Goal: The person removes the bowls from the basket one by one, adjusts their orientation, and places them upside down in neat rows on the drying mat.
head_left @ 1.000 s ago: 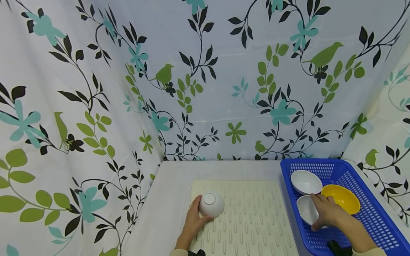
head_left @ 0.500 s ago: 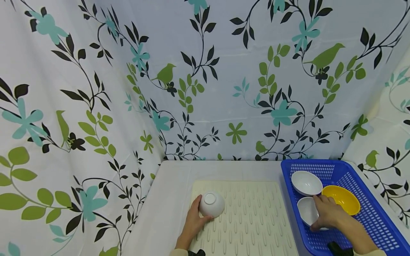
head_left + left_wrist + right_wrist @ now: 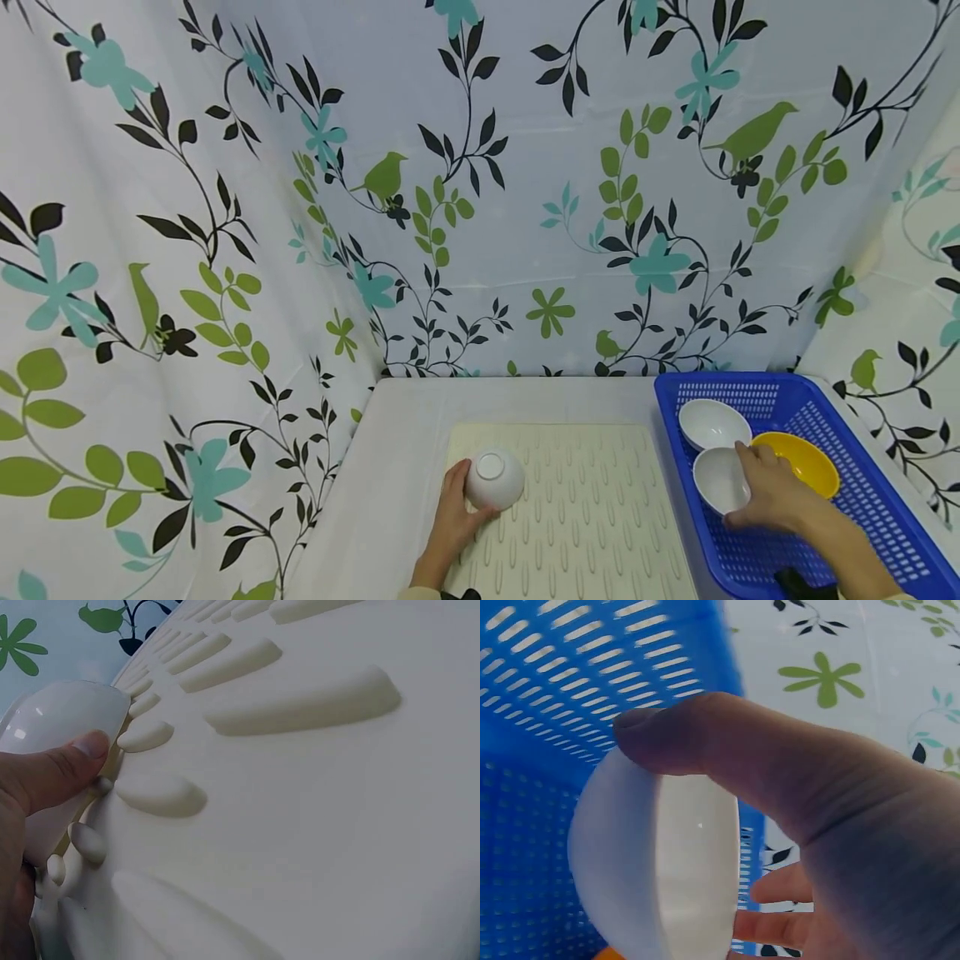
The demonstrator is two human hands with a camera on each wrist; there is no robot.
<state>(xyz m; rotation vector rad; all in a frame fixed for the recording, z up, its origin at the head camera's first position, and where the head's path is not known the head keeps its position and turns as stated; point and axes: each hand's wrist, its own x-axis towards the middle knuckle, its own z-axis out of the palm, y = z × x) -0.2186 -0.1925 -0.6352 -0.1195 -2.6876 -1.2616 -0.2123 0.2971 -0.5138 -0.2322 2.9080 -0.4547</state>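
Note:
In the head view, my left hand [image 3: 448, 521] holds an upside-down white bowl [image 3: 506, 486] at the left of a cream ribbed mat [image 3: 585, 517]. The left wrist view shows the thumb [image 3: 64, 771] against that bowl's side, its rim down at the mat. On the right, my right hand [image 3: 776, 496] grips a second white bowl [image 3: 718, 482] inside the blue basket [image 3: 892, 500]. In the right wrist view, the thumb [image 3: 682, 739] lies over that bowl's rim and the bowl stands tilted; some fingers are hidden behind it.
Another white bowl [image 3: 712, 423] and a yellow bowl [image 3: 810, 465] sit in the basket close to my right hand. A white cloth [image 3: 375, 500] covers the table. A patterned curtain [image 3: 487, 208] hangs behind and along both sides.
The bowl in my right hand has tilted and risen slightly in the basket. My left hand and its bowl have stayed in place.

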